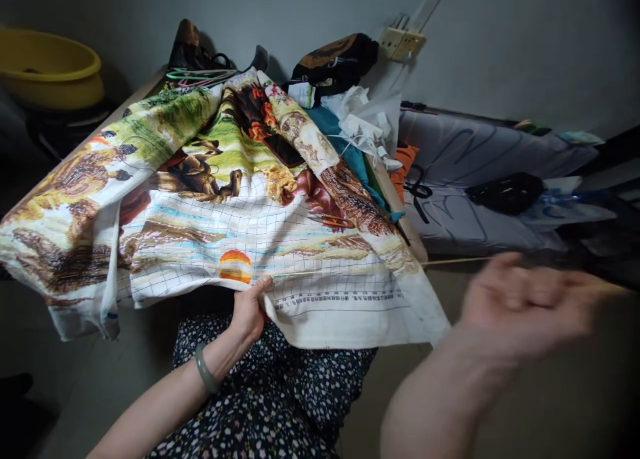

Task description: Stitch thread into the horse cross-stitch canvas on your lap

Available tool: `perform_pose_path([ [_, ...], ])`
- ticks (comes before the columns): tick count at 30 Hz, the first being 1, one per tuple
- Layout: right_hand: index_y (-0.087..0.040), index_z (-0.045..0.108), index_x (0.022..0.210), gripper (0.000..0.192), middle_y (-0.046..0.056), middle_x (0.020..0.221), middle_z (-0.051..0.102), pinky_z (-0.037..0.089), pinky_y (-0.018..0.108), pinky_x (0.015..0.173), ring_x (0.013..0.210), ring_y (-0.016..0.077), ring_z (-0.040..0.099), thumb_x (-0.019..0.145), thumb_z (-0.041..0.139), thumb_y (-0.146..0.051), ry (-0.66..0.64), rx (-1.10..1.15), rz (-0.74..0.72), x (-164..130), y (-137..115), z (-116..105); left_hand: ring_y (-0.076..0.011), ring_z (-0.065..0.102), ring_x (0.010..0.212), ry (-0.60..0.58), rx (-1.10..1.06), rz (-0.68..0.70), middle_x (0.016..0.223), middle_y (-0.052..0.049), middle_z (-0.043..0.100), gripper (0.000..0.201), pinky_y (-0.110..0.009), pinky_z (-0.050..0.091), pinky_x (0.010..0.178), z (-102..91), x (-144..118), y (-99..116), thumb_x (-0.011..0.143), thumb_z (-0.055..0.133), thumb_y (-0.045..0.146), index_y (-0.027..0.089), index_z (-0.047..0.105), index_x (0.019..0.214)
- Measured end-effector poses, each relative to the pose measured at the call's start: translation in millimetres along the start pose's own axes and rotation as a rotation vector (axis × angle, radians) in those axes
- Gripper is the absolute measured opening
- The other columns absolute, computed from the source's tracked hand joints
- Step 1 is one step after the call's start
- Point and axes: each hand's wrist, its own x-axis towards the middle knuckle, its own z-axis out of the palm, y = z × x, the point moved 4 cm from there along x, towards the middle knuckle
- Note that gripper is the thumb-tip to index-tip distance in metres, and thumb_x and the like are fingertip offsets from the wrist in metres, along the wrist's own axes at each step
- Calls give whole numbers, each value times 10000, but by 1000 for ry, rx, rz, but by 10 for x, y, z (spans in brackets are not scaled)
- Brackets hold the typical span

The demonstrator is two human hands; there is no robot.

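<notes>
A large cross-stitch cloth (200,212) with a printed grid and stitched scenery lies spread in front of me, its near edge hanging over my lap. My left hand (249,310) pinches that edge just below an orange stitched sun, thumb on top and the other fingers hidden underneath. Far out to the right, my right hand (525,299) is closed and smeared by motion. A pale yellow thread (453,262) stretches taut from the cloth to it. Whether a needle is in those fingers I cannot tell. Orange-handled snips (334,222) and a tangle of yellow thread (281,183) rest on the cloth.
A dark phone (283,151) lies on the cloth. Behind are a black bag (333,62), white plastic bags with a cable (367,126) and a wall socket (401,44). A yellow basin (50,69) stands left. On the right is a cloth-covered seat (450,152) with bags.
</notes>
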Motion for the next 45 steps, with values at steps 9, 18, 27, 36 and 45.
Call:
perform_pose_path([
  [9,-205,499,730,204,-125,415,418,519,228,448,317,59,360,850,620,-317,-286,-437,224,-821,835,37,-205,665,935,8,28,-71,1016,-55,726,443,-326,502,887,33,-17,21,588,796,114,169,679,1012],
  [18,-161,670,931,189,-31,551,584,380,174,419,379,66,456,890,498,-228,-846,-831,481,-1877,1403,357,-141,616,655,-11,86,-114,760,-10,693,339,-279,498,664,36,-33,44,550,812,173,127,674,856],
  [27,-148,661,904,188,-28,540,595,381,167,412,349,60,450,891,506,-253,-813,-833,500,-1864,1435,380,-145,615,628,-10,103,-125,732,-17,688,290,-280,487,629,46,-45,55,538,812,193,125,670,782],
  [36,-155,669,849,186,-25,509,581,371,171,416,370,78,471,879,499,-221,-808,-939,451,-1879,1417,447,-137,601,596,-23,84,-134,670,1,659,245,-267,480,596,43,-40,35,544,811,185,136,651,722],
  [45,-163,655,839,190,-25,510,580,378,172,403,362,81,470,882,487,-241,-786,-909,496,-1910,1429,454,-131,591,587,-21,82,-159,706,-3,670,249,-274,473,603,18,-24,15,550,808,197,133,646,727],
])
